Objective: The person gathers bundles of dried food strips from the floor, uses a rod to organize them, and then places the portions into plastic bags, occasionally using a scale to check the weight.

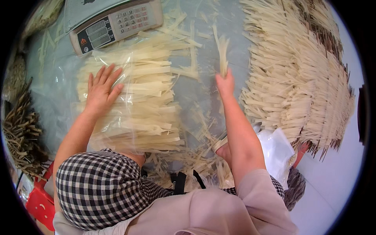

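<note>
My left hand (101, 89) lies spread over a clear plastic bag (63, 101), palm down, its fingers apart. Under and partly inside the bag are rows of pale, flat dried strips (152, 88), their ends sticking out to the right. A small bundle of similar strips (223, 51) points away from me, gripped at its near end in my right hand (226, 82). That hand is between the bagged strips and a large pile of pale strips (279, 76) on the right.
A digital scale (111, 25) with a keypad stands at the far left. Loose scraps (202, 129) litter the surface. Dark dried stalks (22, 135) are at the left edge, near a red plastic stool (42, 202). More clear bags (276, 152) lie by my right elbow.
</note>
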`<action>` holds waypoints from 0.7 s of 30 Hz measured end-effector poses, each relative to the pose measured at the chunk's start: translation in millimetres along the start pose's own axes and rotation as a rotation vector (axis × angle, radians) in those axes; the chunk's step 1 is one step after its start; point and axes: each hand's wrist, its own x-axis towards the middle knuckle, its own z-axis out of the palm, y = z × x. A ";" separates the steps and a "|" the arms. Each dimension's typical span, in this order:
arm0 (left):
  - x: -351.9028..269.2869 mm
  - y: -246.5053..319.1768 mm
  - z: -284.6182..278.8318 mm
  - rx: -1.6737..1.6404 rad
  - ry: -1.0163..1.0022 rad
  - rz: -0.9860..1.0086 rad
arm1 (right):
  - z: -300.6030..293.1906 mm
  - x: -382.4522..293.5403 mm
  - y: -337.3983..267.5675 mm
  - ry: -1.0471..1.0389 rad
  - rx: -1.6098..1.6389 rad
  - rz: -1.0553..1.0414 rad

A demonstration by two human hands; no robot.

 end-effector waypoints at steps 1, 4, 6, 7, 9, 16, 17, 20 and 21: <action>-2.7 0.9 -1.5 -0.015 -0.006 0.006 | -0.4 4.2 -25.9 0.026 0.115 -0.082; -4.2 -3.7 -0.5 -0.041 0.013 0.020 | 13.7 26.0 -87.0 -0.055 0.141 -0.255; -5.1 -2.7 -5.2 -0.065 -0.009 0.010 | 36.0 39.7 -112.1 -0.070 0.069 -0.315; -5.5 0.0 -8.2 -0.092 -0.033 0.004 | 44.0 42.5 -121.9 -0.116 -0.081 -0.242; -8.2 10.8 -18.0 -0.071 0.054 0.051 | 58.0 40.5 -129.8 -0.181 -0.220 -0.185; -16.5 32.6 -33.2 -0.281 -0.054 0.058 | 5.9 15.3 -47.2 -0.250 -0.307 -0.253; -17.2 26.5 -31.9 -0.337 -0.099 0.000 | -3.4 8.7 -26.1 -0.282 -0.181 -0.163; -22.2 1.9 -28.5 -0.918 -0.190 -0.150 | -42.3 -31.8 -15.8 -0.409 0.442 0.216; -24.2 -2.4 -30.7 -0.917 -0.183 -0.165 | -59.3 -49.5 -28.5 -0.412 0.486 0.240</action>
